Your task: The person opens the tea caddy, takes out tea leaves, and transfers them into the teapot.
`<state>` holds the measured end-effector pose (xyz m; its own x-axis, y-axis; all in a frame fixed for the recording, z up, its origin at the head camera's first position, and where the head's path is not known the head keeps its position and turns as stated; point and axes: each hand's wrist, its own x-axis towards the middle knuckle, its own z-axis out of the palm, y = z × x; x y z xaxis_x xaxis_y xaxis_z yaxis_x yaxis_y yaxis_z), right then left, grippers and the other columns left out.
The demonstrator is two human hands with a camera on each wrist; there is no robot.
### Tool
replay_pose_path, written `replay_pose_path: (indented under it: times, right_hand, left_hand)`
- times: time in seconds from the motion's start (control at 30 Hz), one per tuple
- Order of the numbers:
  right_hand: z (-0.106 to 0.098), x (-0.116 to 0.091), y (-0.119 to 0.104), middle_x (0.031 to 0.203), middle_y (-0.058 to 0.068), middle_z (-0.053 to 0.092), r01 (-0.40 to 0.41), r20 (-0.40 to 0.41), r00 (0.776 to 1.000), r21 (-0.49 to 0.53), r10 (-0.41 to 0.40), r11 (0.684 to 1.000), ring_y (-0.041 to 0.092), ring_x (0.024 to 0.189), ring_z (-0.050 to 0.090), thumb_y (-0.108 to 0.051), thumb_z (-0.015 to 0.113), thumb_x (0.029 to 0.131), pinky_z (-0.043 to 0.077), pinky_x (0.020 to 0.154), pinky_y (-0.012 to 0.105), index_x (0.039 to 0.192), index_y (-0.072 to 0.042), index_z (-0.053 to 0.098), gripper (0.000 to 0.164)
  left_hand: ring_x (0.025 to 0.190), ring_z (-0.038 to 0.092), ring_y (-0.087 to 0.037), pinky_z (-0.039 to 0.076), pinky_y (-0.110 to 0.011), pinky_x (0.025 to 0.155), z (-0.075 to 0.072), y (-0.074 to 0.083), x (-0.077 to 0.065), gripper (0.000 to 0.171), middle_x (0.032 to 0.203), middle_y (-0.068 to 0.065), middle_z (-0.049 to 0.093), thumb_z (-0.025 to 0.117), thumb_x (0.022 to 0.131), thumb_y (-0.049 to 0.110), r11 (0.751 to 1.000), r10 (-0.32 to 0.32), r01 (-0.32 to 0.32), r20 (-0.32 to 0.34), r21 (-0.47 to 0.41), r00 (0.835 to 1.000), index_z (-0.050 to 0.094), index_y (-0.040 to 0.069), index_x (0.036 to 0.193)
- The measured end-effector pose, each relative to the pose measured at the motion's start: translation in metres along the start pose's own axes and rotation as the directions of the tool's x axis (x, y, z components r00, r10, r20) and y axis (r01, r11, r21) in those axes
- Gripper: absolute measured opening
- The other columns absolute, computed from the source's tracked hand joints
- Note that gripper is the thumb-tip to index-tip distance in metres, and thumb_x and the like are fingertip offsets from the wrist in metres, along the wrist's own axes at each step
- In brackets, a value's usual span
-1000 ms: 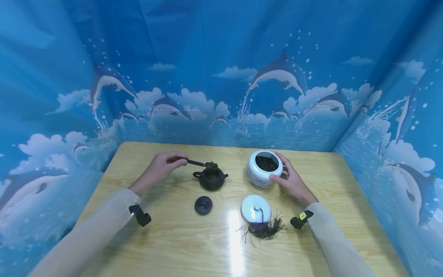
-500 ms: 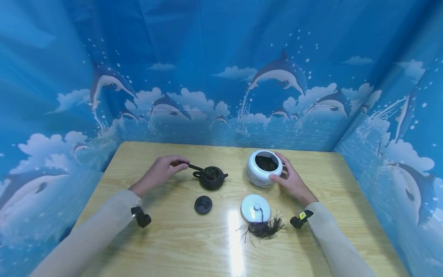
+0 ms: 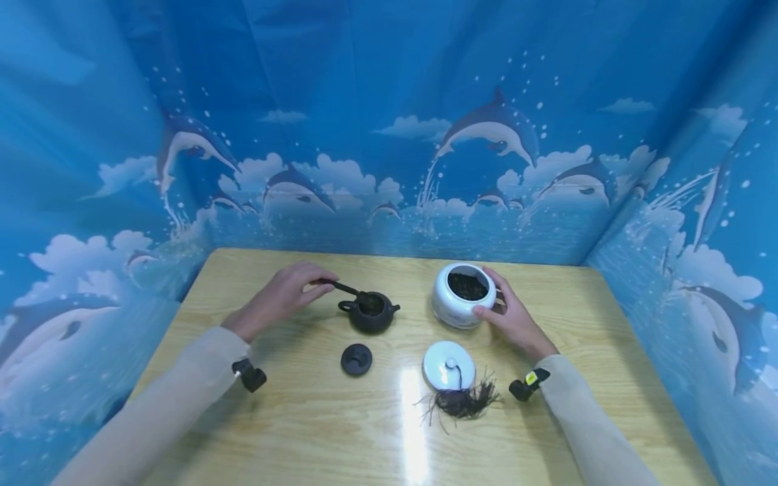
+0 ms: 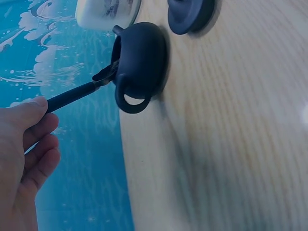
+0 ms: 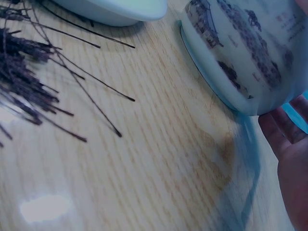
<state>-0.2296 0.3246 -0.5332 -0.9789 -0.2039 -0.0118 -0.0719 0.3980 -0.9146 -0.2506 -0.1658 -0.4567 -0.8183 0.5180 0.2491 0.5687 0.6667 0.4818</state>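
My left hand (image 3: 286, 295) pinches the dark handle of a tea scoop (image 3: 345, 288) between thumb and fingers. The scoop slants down to the right, its head at the open mouth of a small black teapot (image 3: 372, 324). Dark tea leaves show inside the pot. In the left wrist view the scoop (image 4: 72, 96) reaches the rim of the teapot (image 4: 144, 60) just above its handle. My right hand (image 3: 513, 320) grips the right side of a white porcelain jar (image 3: 451, 312), thumb at the front. Tea leaves (image 3: 468, 287) lie in the jar, whose painted side (image 5: 245, 53) fills the right wrist view's upper right.
The teapot's black lid (image 3: 356, 360) lies in front of the pot. A white jar lid (image 3: 446, 361) with a knob lies before the jar, a dark stringy tassel (image 3: 463, 403) at its near edge. Behind the wooden table (image 3: 304, 418) hangs a blue dolphin-print curtain (image 3: 365, 135).
The scoop, heaped with tea leaves above the teapot a second ago, has dipped and tipped into its mouth. Leaves now lie in the pot. The left hand rose slightly; the right stayed still.
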Motion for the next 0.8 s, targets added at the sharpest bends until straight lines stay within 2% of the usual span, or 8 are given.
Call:
replay_pose_path:
  times: [0.1, 0.17, 0.27, 0.37, 0.47, 0.57, 0.7, 0.8]
  right_hand:
    - [0.0, 0.0, 0.0, 0.176, 0.013, 0.028, -0.003, 0.0, 1.0, 0.003, 0.003, 1.0, 0.041, 0.154, 0.042, -0.029, 0.075, 0.106, 0.044, 0.107, 0.014, 0.174, -0.039, 0.018, 0.089]
    - [0.0, 0.0, 0.0, 0.176, 0.013, 0.028, -0.004, -0.001, 1.0, 0.006, 0.004, 1.0, 0.041, 0.154, 0.042, -0.029, 0.075, 0.106, 0.044, 0.107, 0.014, 0.175, -0.039, 0.018, 0.089]
    - [0.0, 0.001, 0.0, 0.176, 0.014, 0.028, -0.001, -0.001, 1.0, 0.007, 0.001, 1.0, 0.041, 0.154, 0.041, -0.028, 0.075, 0.106, 0.044, 0.107, 0.013, 0.175, -0.038, 0.018, 0.09]
    - [0.0, 0.001, 0.0, 0.175, 0.014, 0.029, 0.002, -0.002, 1.0, 0.009, -0.002, 1.0, 0.041, 0.154, 0.041, -0.028, 0.075, 0.106, 0.044, 0.107, 0.013, 0.175, -0.037, 0.018, 0.089]
    - [0.0, 0.0, -0.001, 0.175, 0.015, 0.029, 0.005, -0.004, 1.0, 0.005, -0.005, 1.0, 0.042, 0.153, 0.042, -0.028, 0.075, 0.106, 0.044, 0.107, 0.014, 0.175, -0.037, 0.018, 0.09]
    - [0.0, -0.001, -0.001, 0.175, 0.015, 0.029, 0.002, -0.001, 1.0, 0.0, -0.002, 1.0, 0.042, 0.153, 0.042, -0.028, 0.075, 0.106, 0.044, 0.109, 0.017, 0.175, -0.036, 0.017, 0.09]
    - [0.001, 0.0, 0.001, 0.176, 0.015, 0.028, -0.006, 0.003, 1.0, -0.009, 0.006, 1.0, 0.042, 0.154, 0.042, -0.029, 0.075, 0.106, 0.044, 0.113, 0.023, 0.175, -0.037, 0.017, 0.091]
    - [0.0, 0.0, 0.001, 0.176, 0.015, 0.029, -0.01, -0.006, 1.0, -0.014, 0.01, 1.0, 0.042, 0.154, 0.042, -0.03, 0.075, 0.106, 0.044, 0.116, 0.029, 0.175, -0.039, 0.018, 0.09]
  left_hand:
    - [0.113, 0.075, -0.024, 0.063, -0.047, 0.1, -0.005, 0.002, 0.001, 0.028, 0.123, -0.007, 0.08, 0.078, 0.103, 0.018, 0.997, 0.059, -0.058, -0.009, 0.046, 0.998, 0.077, 0.01, 0.131]
    - [0.115, 0.075, -0.025, 0.062, -0.048, 0.103, -0.007, 0.003, 0.002, 0.028, 0.124, -0.007, 0.08, 0.078, 0.103, 0.017, 0.995, 0.077, -0.076, -0.01, 0.071, 0.997, 0.078, 0.01, 0.13]
    - [0.116, 0.075, -0.025, 0.062, -0.049, 0.103, -0.009, 0.004, 0.003, 0.027, 0.123, -0.006, 0.08, 0.078, 0.103, 0.017, 0.993, 0.081, -0.08, -0.014, 0.087, 0.997, 0.078, 0.011, 0.129]
    - [0.112, 0.075, -0.023, 0.063, -0.047, 0.099, -0.009, 0.002, 0.003, 0.027, 0.122, -0.006, 0.08, 0.078, 0.103, 0.017, 0.996, 0.066, -0.064, -0.029, 0.059, 0.997, 0.078, 0.011, 0.129]
    - [0.105, 0.075, -0.021, 0.065, -0.044, 0.092, -0.005, -0.004, 0.003, 0.026, 0.121, -0.007, 0.08, 0.076, 0.104, 0.019, 1.0, 0.023, -0.023, -0.051, -0.014, 0.998, 0.078, 0.01, 0.129]
    - [0.102, 0.075, -0.02, 0.065, -0.041, 0.089, 0.003, -0.012, 0.003, 0.027, 0.123, -0.008, 0.08, 0.074, 0.106, 0.022, 0.99, -0.062, 0.054, -0.057, -0.128, 0.996, 0.078, 0.011, 0.13]
    - [0.106, 0.076, -0.022, 0.065, -0.043, 0.091, 0.014, -0.016, 0.005, 0.03, 0.129, -0.008, 0.079, 0.072, 0.108, 0.029, 0.944, -0.168, 0.159, -0.007, -0.287, 0.986, 0.077, 0.012, 0.133]
    - [0.108, 0.076, -0.023, 0.064, -0.045, 0.094, 0.02, -0.012, 0.01, 0.033, 0.131, -0.007, 0.078, 0.07, 0.109, 0.034, 0.902, -0.211, 0.21, 0.04, -0.378, 0.977, 0.076, 0.014, 0.135]
